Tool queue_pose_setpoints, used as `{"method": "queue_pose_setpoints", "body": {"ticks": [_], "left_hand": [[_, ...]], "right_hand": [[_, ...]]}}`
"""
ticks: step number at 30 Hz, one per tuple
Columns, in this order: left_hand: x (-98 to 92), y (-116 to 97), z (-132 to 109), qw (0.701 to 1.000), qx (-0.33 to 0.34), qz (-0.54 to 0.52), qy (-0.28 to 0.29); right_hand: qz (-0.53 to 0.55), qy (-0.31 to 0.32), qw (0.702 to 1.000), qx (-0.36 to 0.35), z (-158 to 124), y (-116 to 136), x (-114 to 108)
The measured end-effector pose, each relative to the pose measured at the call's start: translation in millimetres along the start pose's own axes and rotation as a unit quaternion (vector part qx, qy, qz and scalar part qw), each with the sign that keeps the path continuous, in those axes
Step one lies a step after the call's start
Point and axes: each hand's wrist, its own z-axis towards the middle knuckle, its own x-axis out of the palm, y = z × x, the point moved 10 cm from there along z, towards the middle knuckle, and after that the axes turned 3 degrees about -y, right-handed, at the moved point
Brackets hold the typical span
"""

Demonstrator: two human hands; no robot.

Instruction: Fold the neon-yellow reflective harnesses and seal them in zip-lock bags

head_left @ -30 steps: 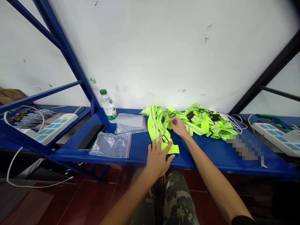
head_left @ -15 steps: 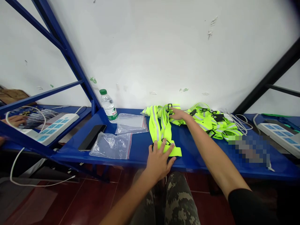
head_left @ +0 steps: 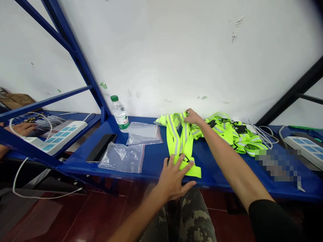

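**Left hand flat, right hand pinched at the top of a neon vest**

A neon-yellow reflective vest (head_left: 183, 144) lies stretched out on a blue steel shelf (head_left: 151, 164), its lower end reaching the front edge. The left hand (head_left: 174, 178) rests wide open on that end, fingers spread across the strap and a black buckle, with the heel of the hand past the shelf edge. The right hand (head_left: 193, 116) sits at the vest's top end near the white wall (head_left: 161, 50), fingers drawn into a narrow pinch. It seems to hold the strap there, though the fingers hide the contact, so the grip cannot be told for sure.

Bare blue shelf stretches left of the vest, up to two clear zip bags (head_left: 121, 158). The right forearm crosses the narrower strip on the other side, toward a tangled pile of similar vests (head_left: 234, 132) with white cables (head_left: 264, 134) behind it. Farther left stand a water bottle (head_left: 119, 114) and a black phone (head_left: 101, 148). Past a blue upright brace (head_left: 75, 53), a co-worker's hand (head_left: 21, 127) lies near a white power strip (head_left: 63, 136).

The vest's webbing is matte, with silver reflective bands running along it; the bags are thin and crinkled.
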Motion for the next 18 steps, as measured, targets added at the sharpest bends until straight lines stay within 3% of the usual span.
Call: {"method": "queue_pose_setpoints", "body": {"ticks": [3,5,8,9,13,15,18], "left_hand": [[-1.4,1.6,0.4,1.000,-0.002,-0.005,-0.004],[-2.8,2.0,0.8,1.000,-0.002,-0.005,-0.006],[-4.3,2.2,1.2,1.000,-0.003,0.002,-0.011],[-4.5,2.1,1.3,1.000,-0.003,0.006,-0.012],[-4.2,0.8,3.1,0.999,-0.004,0.034,-0.012],[-3.6,0.4,5.4,0.998,-0.007,0.057,-0.012],[-2.6,-0.2,10.3,0.995,-0.012,0.094,-0.017]], "right_hand": [[0.188,-0.041,0.981,-0.035,-9.5,13.2,-34.4],[0.334,-0.048,0.935,-0.111,-21.0,33.3,-52.4],[0.435,-0.055,0.878,-0.192,-32.8,55.7,-58.1],[0.434,-0.061,0.880,-0.183,-31.2,56.1,-51.9],[0.228,-0.042,0.966,-0.115,-18.0,48.2,-7.5],[0.156,-0.022,0.980,-0.124,-22.5,45.2,3.5],[0.102,-0.044,0.979,-0.171,-56.3,39.7,-7.6]]}}
